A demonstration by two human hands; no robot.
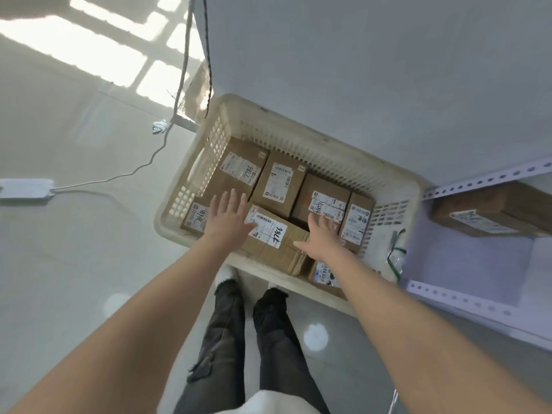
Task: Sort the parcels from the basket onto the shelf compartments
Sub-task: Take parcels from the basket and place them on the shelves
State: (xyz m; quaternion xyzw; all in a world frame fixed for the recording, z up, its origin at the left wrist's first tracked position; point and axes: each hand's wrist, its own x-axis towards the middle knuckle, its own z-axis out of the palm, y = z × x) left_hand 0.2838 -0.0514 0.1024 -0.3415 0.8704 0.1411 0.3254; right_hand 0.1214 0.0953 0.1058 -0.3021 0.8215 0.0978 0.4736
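Observation:
A cream plastic basket (298, 135) stands on the floor, filled with several brown cardboard parcels with white labels. The topmost parcel (279, 245), marked 7786, lies tilted near the basket's front. My left hand (228, 218) hovers open at that parcel's left end, fingers spread. My right hand (321, 237) is open at its right end, fingers reaching down past the edge. Neither hand visibly grips it. The white metal shelf (478, 306) stands to the right, with one parcel (490, 216) lying in a compartment.
A white wall panel (358, 55) rises behind the basket. A power strip (25, 188) and its cable (119, 174) lie on the pale floor to the left. My legs (254, 339) stand just before the basket. A green strap (395, 255) hangs at the basket's right corner.

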